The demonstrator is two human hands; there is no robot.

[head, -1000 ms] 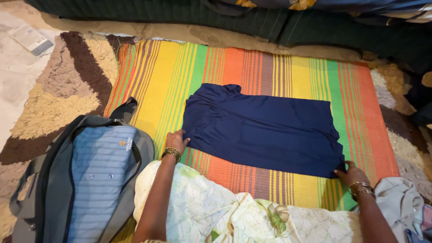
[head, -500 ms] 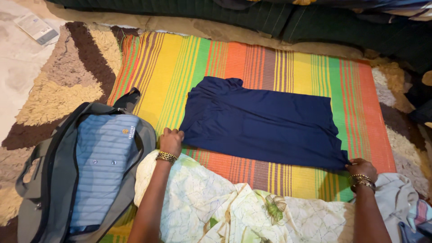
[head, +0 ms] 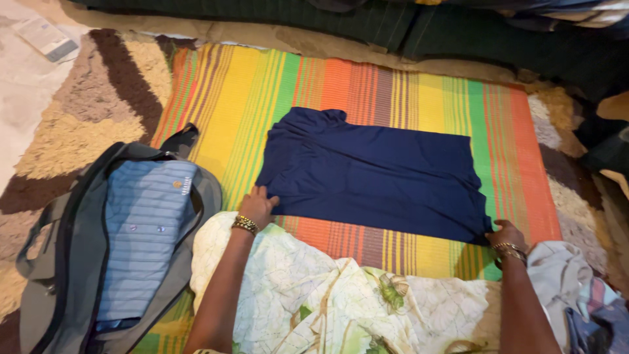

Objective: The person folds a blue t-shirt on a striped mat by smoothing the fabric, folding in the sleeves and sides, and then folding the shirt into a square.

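On the striped mat (head: pixel 406 85), the folded navy garment (head: pixel 377 174) lies flat, left hand (head: pixel 257 206) at seven o'clock and right hand (head: pixel 504 235) at five pinching its near corners, keeping it smooth

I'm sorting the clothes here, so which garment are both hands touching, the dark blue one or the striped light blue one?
The dark blue garment, spread flat on the striped mat; the left hand and right hand hold its near corners. The striped light blue shirt lies untouched in the grey bag.
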